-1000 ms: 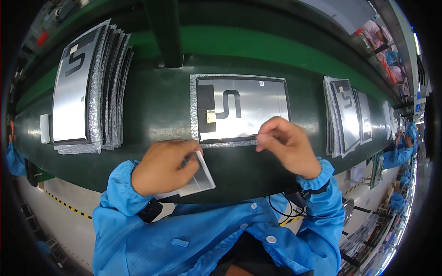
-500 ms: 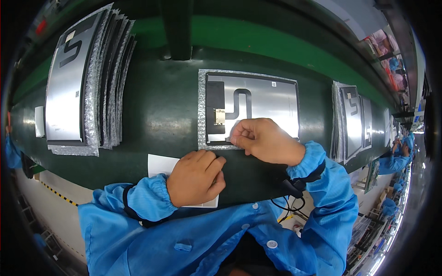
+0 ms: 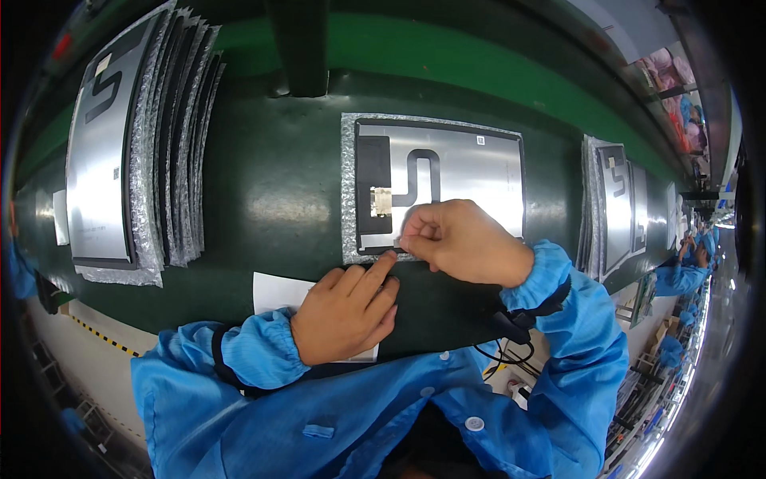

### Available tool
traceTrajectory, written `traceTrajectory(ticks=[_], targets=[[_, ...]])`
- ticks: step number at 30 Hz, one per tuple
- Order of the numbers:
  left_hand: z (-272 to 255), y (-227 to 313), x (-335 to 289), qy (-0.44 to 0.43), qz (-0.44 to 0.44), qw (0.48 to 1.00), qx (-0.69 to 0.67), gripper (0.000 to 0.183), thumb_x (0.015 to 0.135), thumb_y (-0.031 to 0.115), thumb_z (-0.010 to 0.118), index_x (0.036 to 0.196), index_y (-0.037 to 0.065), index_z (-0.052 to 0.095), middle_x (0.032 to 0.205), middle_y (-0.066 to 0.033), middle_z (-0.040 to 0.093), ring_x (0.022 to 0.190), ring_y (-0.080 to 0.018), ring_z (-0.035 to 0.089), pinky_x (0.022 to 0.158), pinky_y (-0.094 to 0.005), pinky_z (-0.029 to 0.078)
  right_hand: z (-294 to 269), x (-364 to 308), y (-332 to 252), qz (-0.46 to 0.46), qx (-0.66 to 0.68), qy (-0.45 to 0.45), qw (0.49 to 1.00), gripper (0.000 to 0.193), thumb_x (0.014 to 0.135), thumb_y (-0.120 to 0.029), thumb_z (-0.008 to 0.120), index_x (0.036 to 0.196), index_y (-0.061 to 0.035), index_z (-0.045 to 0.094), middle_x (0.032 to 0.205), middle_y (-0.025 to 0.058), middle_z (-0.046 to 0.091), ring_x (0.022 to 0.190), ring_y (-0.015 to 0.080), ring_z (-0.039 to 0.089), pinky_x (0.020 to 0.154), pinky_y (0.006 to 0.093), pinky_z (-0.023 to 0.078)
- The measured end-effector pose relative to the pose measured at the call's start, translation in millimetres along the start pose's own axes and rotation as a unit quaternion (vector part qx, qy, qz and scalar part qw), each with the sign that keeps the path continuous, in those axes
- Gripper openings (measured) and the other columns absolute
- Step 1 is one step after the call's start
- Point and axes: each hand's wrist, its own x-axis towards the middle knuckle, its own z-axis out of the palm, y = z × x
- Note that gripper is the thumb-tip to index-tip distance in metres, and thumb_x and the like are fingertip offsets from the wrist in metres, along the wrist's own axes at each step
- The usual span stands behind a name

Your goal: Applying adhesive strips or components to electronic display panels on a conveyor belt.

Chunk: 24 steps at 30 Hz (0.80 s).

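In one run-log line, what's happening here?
Right hand: pinched at silver panel | Left hand: over white sheet, fingertip near panel edge | Panel: on bubble wrap

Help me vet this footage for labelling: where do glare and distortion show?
In the head view, glare whitens the right part of the silver panel and leaves a pale patch on the green tabletop; in the head view, fisheye distortion bows the tabletop's edges.

Silver panel (image 3: 479,184), black-edged, black curved strip (image 3: 435,177) left of centre, lying flat on bubble wrap (image 3: 349,188).
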Motion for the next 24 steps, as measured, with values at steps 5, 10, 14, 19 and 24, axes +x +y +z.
traceTrajectory(ticks=[5, 10, 14, 19, 24], targets=[[1.1, 1.3, -0.5, -0.012, 0.001, 1.0, 0.011, 0.037, 0.078, 0.023, 0.077, 0.107, 0.001, 0.069, 0.136, -0.0207, 0.059, 0.082, -0.0236, 0.058, 0.069, -0.0336, 0.052, 0.0, 0.1, -1.2, -0.001, -0.013, 0.004, 1.0, 0.016, 0.089, -0.017, 0.072, 0.089, -0.0008, 0.073, 0.077, 0.0141, 0.072, 0.071, 0.0263, 0.07, 0.068, 0.0359, 0.054], [0.0, 3.7, -0.3, -0.026, 0.0, 0.999, 0.029, 0.038, 0.079, 0.023, 0.076, 0.109, 0.001, 0.07, 0.141, -0.0199, 0.058, 0.083, -0.0229, 0.057, 0.07, -0.0326, 0.051, 1.4, 0.7, -0.1, -0.012, -0.006, 0.001, 1.0, 0.014, 0.087, -0.014, 0.069, 0.086, -0.0012, 0.073, 0.075, 0.0136, 0.071, 0.069, 0.0264, 0.069, 0.067, 0.0362, 0.054], [0.6, 3.8, 0.6, -0.038, -0.006, 0.999, 0.027, 0.04, 0.078, 0.023, 0.076, 0.111, 0.001, 0.07, 0.145, -0.0189, 0.056, 0.081, -0.0223, 0.055, 0.069, -0.0325, 0.05, 1.3, 0.7, -1.5, -0.003, -0.013, 0.0, 1.0, 0.014, 0.086, -0.015, 0.068, 0.084, -0.0016, 0.072, 0.074, 0.0136, 0.071, 0.069, 0.0268, 0.069, 0.067, 0.0368, 0.054], [2.0, 5.6, 2.3, -0.038, -0.014, 0.999, 0.028, 0.04, 0.078, 0.022, 0.076, 0.112, 0.002, 0.07, 0.145, -0.019, 0.056, 0.081, -0.0226, 0.055, 0.069, -0.0336, 0.049, 1.2, 0.8, -1.2, -0.021, -0.033, -0.003, 0.999, 0.016, 0.095, -0.014, 0.069, 0.091, 0.0005, 0.071, 0.071, 0.005, 0.067, 0.06, 0.0097, 0.059, 0.057, 0.026, 0.049], [-0.1, 4.9, 6.0, -0.043, -0.017, 0.999, 0.015, 0.04, 0.078, 0.021, 0.076, 0.113, 0.003, 0.07, 0.143, -0.0194, 0.057, 0.083, -0.0236, 0.056, 0.07, -0.0345, 0.05, -2.5, -3.0, -0.9, -0.045, -0.073, 0.033, 0.996, 0.025, 0.094, -0.025, 0.074, 0.091, -0.0005, 0.069, 0.07, 0.0054, 0.066, 0.061, 0.0121, 0.06, 0.058, 0.0277, 0.048]])
